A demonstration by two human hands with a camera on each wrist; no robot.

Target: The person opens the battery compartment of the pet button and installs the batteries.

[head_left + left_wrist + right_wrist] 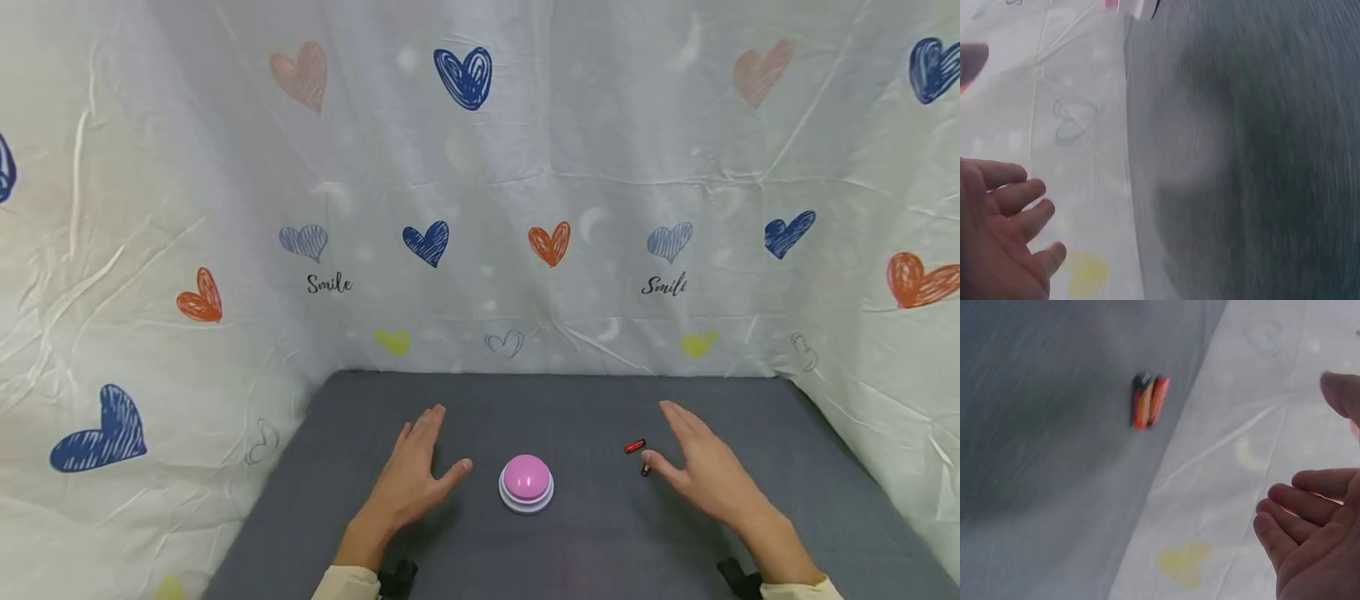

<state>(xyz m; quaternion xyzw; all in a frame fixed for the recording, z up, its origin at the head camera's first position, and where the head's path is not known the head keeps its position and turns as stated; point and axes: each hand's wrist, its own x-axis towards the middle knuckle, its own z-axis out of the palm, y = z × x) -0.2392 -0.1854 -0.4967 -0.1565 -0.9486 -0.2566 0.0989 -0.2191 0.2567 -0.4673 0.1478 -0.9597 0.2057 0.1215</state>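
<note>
Both hands hover over the grey table with their fingers extended and hold nothing. The left hand is left of a pink dome-shaped push button on a white round base, its thumb pointing toward it. In the left wrist view, only a white edge of the button shows at the top. Nearest the right hand lie two small batteries: a red one with dark ends and another partly hidden by the thumb. In the right wrist view, the orange-and-black battery and the red battery appear side by side, blurred.
A dark grey cloth covers the table. White curtain printed with hearts and the word "Smile" hangs behind it and along both sides. Black straps sit at the wrists, beside pale sleeves.
</note>
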